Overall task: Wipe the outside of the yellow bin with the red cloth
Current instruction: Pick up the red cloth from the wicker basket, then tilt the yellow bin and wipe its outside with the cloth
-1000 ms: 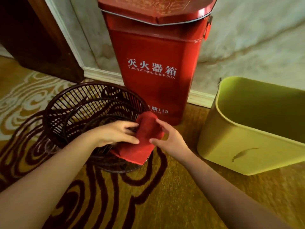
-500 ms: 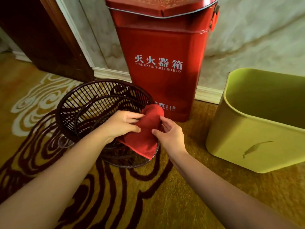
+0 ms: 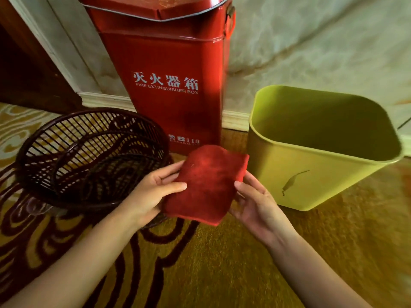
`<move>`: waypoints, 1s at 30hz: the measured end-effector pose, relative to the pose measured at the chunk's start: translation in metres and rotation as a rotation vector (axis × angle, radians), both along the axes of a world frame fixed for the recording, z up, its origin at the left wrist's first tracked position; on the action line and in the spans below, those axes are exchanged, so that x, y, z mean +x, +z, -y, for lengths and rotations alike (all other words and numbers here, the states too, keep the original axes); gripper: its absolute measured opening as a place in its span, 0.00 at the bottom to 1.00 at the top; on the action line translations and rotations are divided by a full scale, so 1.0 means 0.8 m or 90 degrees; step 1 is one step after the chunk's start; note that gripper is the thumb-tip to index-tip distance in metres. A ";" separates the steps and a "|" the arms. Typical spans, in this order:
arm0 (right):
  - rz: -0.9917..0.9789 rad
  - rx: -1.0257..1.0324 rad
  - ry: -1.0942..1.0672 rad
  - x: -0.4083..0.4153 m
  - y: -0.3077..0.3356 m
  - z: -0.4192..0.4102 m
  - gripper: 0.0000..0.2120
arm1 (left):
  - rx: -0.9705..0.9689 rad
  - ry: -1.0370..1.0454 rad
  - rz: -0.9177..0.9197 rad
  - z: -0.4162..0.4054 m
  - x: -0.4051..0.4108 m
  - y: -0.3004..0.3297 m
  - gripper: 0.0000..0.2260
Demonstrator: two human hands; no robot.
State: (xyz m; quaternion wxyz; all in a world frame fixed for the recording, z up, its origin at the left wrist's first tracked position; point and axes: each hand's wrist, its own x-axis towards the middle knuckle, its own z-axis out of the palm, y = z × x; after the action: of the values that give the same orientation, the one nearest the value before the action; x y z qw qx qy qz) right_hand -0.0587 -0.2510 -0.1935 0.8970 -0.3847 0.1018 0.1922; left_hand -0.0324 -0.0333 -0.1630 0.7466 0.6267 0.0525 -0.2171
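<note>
fingers [image 3: 175, 186] of both hands pinch the folded cloth [image 3: 205, 183] by its sides, just left of the bin [image 3: 311, 174] on the carpet. no wiping yet i'd say, whole outside left.

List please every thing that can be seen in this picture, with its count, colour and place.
yellow bin: 1, yellow-green with a dark mark on its front, standing on the carpet at the right, open top
red cloth: 1, red, folded, held between both hands in the middle
basket: 1, dark brown, slatted, on the carpet at the left
fire extinguisher box: 1, red with white lettering, upright against the wall behind the cloth
carpet: 1, gold with dark red swirls, covering the floor
wall: 1, pale marbled, with a white baseboard, at the back
left hand: 1, gripping the cloth's left edge
right hand: 1, gripping the cloth's right edge
</note>
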 end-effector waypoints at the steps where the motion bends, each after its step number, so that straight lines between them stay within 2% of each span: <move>1: -0.003 -0.025 -0.027 -0.008 -0.004 0.008 0.23 | 0.002 0.008 -0.009 0.009 -0.007 -0.010 0.25; 4: 0.032 -0.109 -0.047 -0.026 -0.009 0.023 0.16 | 0.023 -0.006 -0.029 0.034 -0.024 -0.034 0.25; 7: 0.065 -0.175 -0.085 -0.035 -0.009 0.038 0.15 | 0.056 -0.059 -0.076 0.053 -0.034 -0.047 0.25; 9: 0.067 -0.254 -0.110 -0.040 -0.010 0.049 0.17 | 0.164 -0.128 -0.053 0.058 -0.034 -0.040 0.26; 10: 0.063 -0.314 -0.119 -0.042 -0.010 0.053 0.18 | 0.264 -0.146 0.012 0.059 -0.030 -0.032 0.26; 12: 0.071 -0.420 -0.113 -0.048 -0.010 0.060 0.20 | 0.462 -0.124 0.239 0.070 -0.011 0.001 0.25; 15: 0.049 -0.465 -0.126 -0.055 -0.007 0.076 0.20 | 0.574 -0.159 0.580 0.120 0.032 0.062 0.25; 17: 0.016 -0.455 -0.157 -0.058 -0.003 0.090 0.20 | 0.676 -0.279 0.681 0.167 0.063 0.088 0.26; 19: -0.005 -0.419 -0.184 -0.062 0.001 0.102 0.21 | 0.747 -0.411 0.654 0.207 0.084 0.098 0.27; 21: -0.010 -0.403 -0.208 -0.066 0.005 0.115 0.21 | 0.754 -0.488 0.616 0.231 0.095 0.097 0.21; 24: -0.001 -0.403 -0.235 -0.070 0.011 0.134 0.22 | 0.728 -0.473 0.626 0.244 0.101 0.091 0.13; 30: -0.003 -0.395 -0.380 -0.075 0.036 0.178 0.20 | 0.614 -0.408 0.574 0.275 0.112 0.117 0.12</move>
State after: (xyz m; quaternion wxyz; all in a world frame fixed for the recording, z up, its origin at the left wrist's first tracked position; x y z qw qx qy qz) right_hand -0.1190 -0.3937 -0.1644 0.7550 -0.5893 0.2636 -0.1150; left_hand 0.0574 -0.2534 -0.0694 0.2367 0.8986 -0.3559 -0.0989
